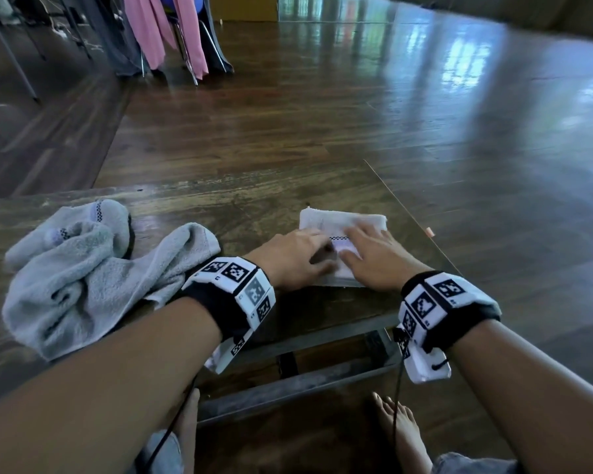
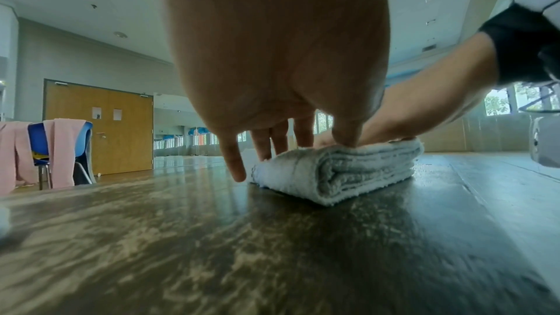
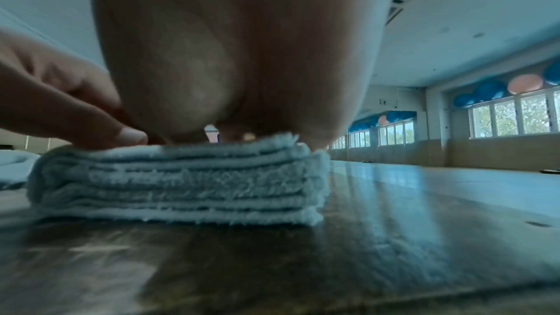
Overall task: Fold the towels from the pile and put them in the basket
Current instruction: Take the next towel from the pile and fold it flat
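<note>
Two hands press flat on a folded towel on a dark wooden table.

At centre right of the frame the left hand and right hand lie side by side, fingers straight, on the folded towel, a white square with a thin checked stripe showing between the hands. Both wrists carry black bands with black-and-white marker tiles. At lower left a pile of crumpled grey towels lies on the table, near the left forearm. Bare feet show at the bottom edge under the table. At upper left, pink cloth hangs over a chair on the glossy wooden floor.
</note>
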`<action>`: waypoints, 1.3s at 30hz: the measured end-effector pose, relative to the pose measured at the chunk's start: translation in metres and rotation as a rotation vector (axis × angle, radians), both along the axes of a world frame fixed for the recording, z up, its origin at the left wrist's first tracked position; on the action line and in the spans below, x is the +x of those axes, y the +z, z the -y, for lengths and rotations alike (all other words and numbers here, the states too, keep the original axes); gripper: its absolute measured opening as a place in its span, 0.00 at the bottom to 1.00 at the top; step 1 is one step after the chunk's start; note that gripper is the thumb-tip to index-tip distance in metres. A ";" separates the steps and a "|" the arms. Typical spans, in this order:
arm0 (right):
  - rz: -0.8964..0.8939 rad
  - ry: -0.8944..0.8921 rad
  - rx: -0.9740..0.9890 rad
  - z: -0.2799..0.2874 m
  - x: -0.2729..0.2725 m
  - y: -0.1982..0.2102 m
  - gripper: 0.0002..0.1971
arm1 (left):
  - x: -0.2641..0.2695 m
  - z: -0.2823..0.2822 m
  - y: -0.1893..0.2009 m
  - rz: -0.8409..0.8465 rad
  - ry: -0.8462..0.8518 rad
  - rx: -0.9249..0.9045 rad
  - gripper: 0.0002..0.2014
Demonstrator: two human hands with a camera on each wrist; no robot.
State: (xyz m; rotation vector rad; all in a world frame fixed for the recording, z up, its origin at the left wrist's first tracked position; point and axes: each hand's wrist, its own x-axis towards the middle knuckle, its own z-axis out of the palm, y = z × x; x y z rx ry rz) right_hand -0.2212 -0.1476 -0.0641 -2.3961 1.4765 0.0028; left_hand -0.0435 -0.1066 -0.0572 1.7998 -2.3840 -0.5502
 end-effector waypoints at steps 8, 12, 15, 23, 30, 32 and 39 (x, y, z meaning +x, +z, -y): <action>0.030 0.066 -0.126 -0.003 0.020 -0.001 0.19 | -0.002 0.004 -0.011 0.068 0.092 -0.127 0.18; -0.068 0.103 0.096 -0.001 0.015 -0.022 0.31 | 0.005 -0.001 -0.027 0.078 0.066 0.062 0.31; -0.083 0.107 0.114 0.006 0.012 -0.029 0.33 | 0.016 -0.004 -0.031 0.111 0.046 0.106 0.35; 0.024 -0.072 0.172 0.007 -0.011 -0.038 0.39 | 0.018 -0.005 -0.032 0.161 0.090 0.156 0.36; 0.029 -0.147 0.209 0.006 -0.022 -0.041 0.36 | 0.016 -0.006 -0.031 0.154 0.129 0.175 0.36; 0.026 -0.147 0.217 0.007 -0.020 -0.040 0.36 | 0.014 -0.006 -0.028 0.167 0.149 0.173 0.36; 0.012 -0.158 0.201 0.002 -0.014 -0.032 0.36 | 0.008 -0.003 -0.017 0.085 0.552 -0.061 0.30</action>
